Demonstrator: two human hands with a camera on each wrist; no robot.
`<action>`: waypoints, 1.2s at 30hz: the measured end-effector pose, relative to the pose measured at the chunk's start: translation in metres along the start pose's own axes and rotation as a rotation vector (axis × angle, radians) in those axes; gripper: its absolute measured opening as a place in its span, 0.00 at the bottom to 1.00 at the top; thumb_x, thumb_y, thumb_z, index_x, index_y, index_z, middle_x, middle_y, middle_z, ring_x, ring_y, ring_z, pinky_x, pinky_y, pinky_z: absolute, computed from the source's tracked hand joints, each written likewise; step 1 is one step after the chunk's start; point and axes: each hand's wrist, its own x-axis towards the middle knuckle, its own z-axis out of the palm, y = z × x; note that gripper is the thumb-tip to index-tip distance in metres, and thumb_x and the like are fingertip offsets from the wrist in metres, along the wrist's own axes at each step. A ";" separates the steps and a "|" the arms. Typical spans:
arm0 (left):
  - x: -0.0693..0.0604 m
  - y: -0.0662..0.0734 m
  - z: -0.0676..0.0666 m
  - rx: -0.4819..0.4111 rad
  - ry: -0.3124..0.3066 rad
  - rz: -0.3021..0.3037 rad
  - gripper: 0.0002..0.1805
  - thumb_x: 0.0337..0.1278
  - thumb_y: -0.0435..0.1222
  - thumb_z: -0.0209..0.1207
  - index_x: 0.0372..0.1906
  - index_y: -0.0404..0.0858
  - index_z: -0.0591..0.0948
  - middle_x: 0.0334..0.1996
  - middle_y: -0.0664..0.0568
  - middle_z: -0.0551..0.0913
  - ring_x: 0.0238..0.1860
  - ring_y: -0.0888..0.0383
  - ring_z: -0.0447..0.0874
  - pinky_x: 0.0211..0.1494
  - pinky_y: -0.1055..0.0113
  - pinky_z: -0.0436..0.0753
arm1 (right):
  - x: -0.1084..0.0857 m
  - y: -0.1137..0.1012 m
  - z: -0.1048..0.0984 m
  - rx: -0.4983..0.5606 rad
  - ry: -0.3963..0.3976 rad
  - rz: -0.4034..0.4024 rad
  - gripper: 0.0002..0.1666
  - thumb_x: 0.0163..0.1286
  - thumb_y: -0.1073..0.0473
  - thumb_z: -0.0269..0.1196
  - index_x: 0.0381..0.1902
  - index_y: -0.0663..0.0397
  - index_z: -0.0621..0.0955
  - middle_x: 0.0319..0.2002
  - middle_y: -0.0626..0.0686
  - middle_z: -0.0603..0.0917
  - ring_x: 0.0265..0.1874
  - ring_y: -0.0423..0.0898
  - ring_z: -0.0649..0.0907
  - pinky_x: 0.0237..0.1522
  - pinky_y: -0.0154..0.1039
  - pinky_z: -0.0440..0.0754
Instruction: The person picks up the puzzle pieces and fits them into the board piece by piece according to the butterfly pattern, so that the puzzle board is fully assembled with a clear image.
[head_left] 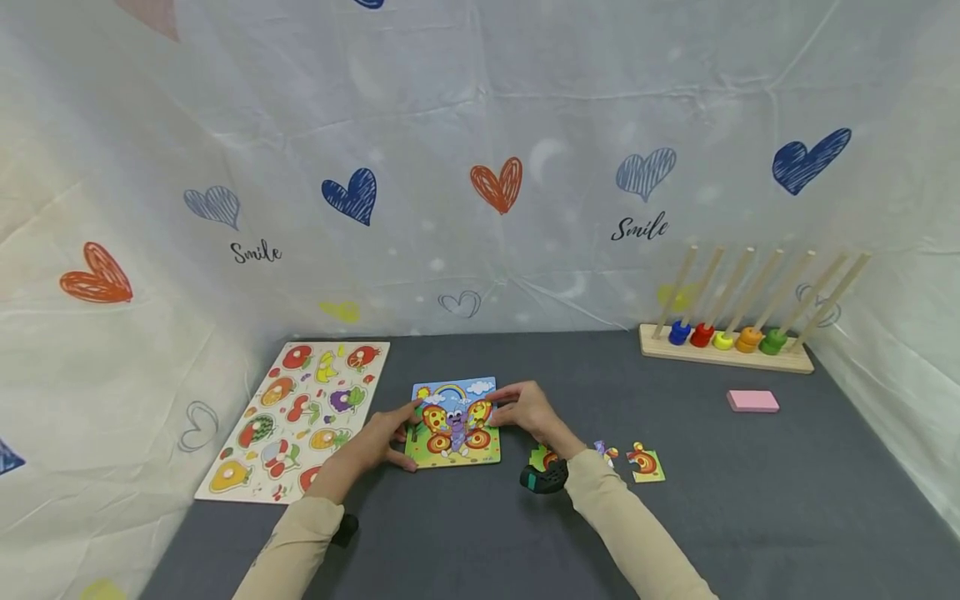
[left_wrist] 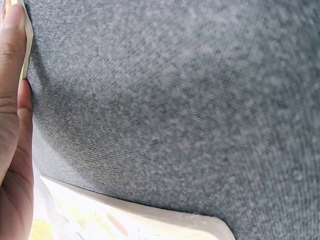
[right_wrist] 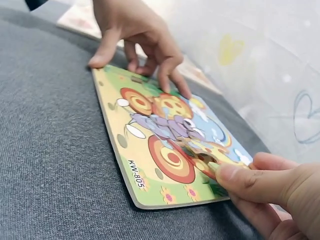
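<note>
A butterfly jigsaw board (head_left: 452,454) lies flat on the dark table. My left hand (head_left: 381,439) rests along its left side, thumb at the near corner and fingers spread on the edge; the right wrist view shows this too. At the right upper wing, my right hand (head_left: 527,410) pinches a small puzzle piece (right_wrist: 204,168) between thumb and finger. The piece sits tilted over a dark gap in the picture. Only part of the left hand (left_wrist: 14,120) and the board's edge appear in the left wrist view.
Loose puzzle pieces lie right of the board, one (head_left: 647,465) in plain sight, others partly behind the right wrist. A fruit puzzle board (head_left: 303,433) is at left. A wooden peg stand with coloured rings (head_left: 720,356) and a pink block (head_left: 753,402) are at right.
</note>
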 end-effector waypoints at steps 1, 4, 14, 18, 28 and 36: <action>0.000 0.000 0.000 0.009 0.002 0.001 0.54 0.34 0.40 0.76 0.70 0.29 0.61 0.52 0.46 0.80 0.35 0.61 0.72 0.44 0.62 0.76 | 0.001 -0.001 0.001 -0.030 0.017 0.002 0.20 0.55 0.78 0.67 0.47 0.76 0.81 0.43 0.70 0.83 0.35 0.57 0.86 0.36 0.45 0.83; 0.000 0.001 -0.001 0.011 0.005 0.000 0.54 0.34 0.40 0.76 0.70 0.29 0.61 0.52 0.46 0.80 0.36 0.61 0.72 0.44 0.62 0.76 | 0.002 -0.004 0.007 -0.143 0.067 0.010 0.19 0.52 0.77 0.70 0.45 0.71 0.84 0.40 0.66 0.85 0.32 0.52 0.87 0.34 0.42 0.83; 0.000 0.000 0.000 -0.006 0.000 -0.003 0.54 0.34 0.40 0.76 0.70 0.29 0.61 0.52 0.45 0.80 0.36 0.61 0.72 0.43 0.62 0.76 | 0.002 -0.005 0.013 -0.393 0.140 -0.027 0.16 0.50 0.71 0.74 0.40 0.64 0.87 0.31 0.56 0.86 0.27 0.44 0.83 0.30 0.36 0.79; 0.000 0.001 0.001 -0.009 0.000 -0.006 0.54 0.34 0.40 0.76 0.70 0.29 0.62 0.51 0.46 0.81 0.35 0.60 0.71 0.42 0.63 0.75 | 0.002 -0.002 0.012 -0.439 0.142 -0.046 0.16 0.49 0.68 0.75 0.39 0.61 0.88 0.28 0.52 0.85 0.25 0.40 0.78 0.27 0.33 0.74; 0.000 0.004 0.001 -0.010 -0.006 -0.001 0.53 0.36 0.41 0.75 0.70 0.30 0.61 0.51 0.46 0.81 0.35 0.59 0.71 0.42 0.63 0.74 | 0.000 -0.004 0.008 -0.365 0.121 -0.026 0.19 0.48 0.69 0.75 0.41 0.62 0.87 0.27 0.55 0.85 0.24 0.41 0.79 0.26 0.34 0.74; -0.001 0.004 -0.002 -0.027 -0.008 0.000 0.53 0.36 0.40 0.75 0.70 0.29 0.61 0.51 0.46 0.81 0.36 0.58 0.72 0.42 0.62 0.75 | 0.002 0.000 0.014 -0.216 0.203 -0.077 0.18 0.49 0.74 0.73 0.40 0.68 0.85 0.36 0.61 0.87 0.35 0.52 0.86 0.33 0.38 0.83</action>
